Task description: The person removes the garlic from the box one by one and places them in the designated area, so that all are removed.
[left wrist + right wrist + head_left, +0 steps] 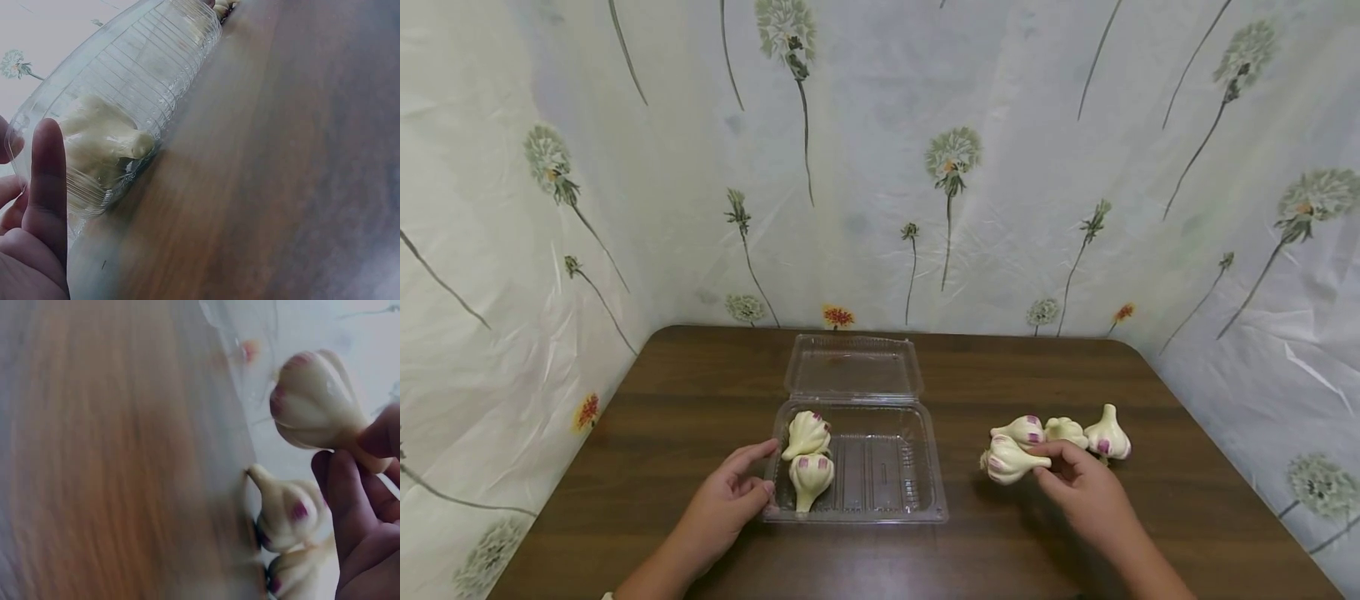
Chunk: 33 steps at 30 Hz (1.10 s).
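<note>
A clear plastic clamshell container [880, 467] stands on the table, its lid [855, 367] folded back. Inside, along the left wall, lie two garlic bulbs: one at the back [808, 434] and one nearer the front [812, 475], stem towards me. My left hand [724, 508] pinches the container's left rim; the thumb [48, 162] presses against its outside in the left wrist view. With thumb and fingertips, my right hand [1088, 493] holds another garlic bulb [319, 403] by its stem, right of the container. Behind it are more garlic bulbs [1108, 435], one [1024, 428] partly covered by the held bulb.
The brown wooden table [700, 392] has rounded far corners. A pale curtain [865, 167] printed with dandelions hangs behind it and along both sides. Bare tabletop [958, 400] lies between the container and the loose bulbs.
</note>
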Each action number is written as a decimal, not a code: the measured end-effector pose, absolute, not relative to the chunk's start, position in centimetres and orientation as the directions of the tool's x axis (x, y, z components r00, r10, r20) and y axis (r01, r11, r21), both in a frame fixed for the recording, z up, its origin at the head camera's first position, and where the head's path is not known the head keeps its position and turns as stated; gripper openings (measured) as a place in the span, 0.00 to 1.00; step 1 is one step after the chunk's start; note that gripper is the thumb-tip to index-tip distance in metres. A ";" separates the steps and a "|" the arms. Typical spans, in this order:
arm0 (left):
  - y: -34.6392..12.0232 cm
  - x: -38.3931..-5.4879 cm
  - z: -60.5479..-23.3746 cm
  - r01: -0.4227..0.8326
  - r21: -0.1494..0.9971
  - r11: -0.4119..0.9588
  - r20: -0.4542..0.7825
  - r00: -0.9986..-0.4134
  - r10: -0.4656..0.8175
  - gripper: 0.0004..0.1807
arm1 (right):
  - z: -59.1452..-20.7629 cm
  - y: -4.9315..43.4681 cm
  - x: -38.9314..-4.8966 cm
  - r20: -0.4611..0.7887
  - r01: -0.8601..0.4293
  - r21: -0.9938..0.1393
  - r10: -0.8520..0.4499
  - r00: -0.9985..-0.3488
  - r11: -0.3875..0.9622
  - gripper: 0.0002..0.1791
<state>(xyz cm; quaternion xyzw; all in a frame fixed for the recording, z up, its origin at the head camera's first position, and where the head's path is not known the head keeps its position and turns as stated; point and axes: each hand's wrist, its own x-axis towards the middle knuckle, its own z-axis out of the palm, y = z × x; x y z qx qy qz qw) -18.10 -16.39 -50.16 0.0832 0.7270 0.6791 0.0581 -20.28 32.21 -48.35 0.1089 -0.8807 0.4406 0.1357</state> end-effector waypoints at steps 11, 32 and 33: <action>-16.3 -18.0 -50.1 0.041 0.998 0.047 0.030 -0.977 0.209 0.32 | -48.5 33.7 -20.1 0.277 -0.268 -0.742 -0.084 -0.957 0.615 0.09; -16.4 -18.0 -50.1 0.057 0.997 0.059 0.044 -0.978 0.204 0.32 | -49.1 35.3 -20.0 0.159 -0.135 -0.725 -0.027 -0.987 0.675 0.09; -16.4 -18.0 -50.1 0.056 0.997 0.058 0.043 -0.978 0.202 0.32 | -49.1 35.3 -20.0 0.152 -0.132 -0.725 -0.029 -0.988 0.676 0.09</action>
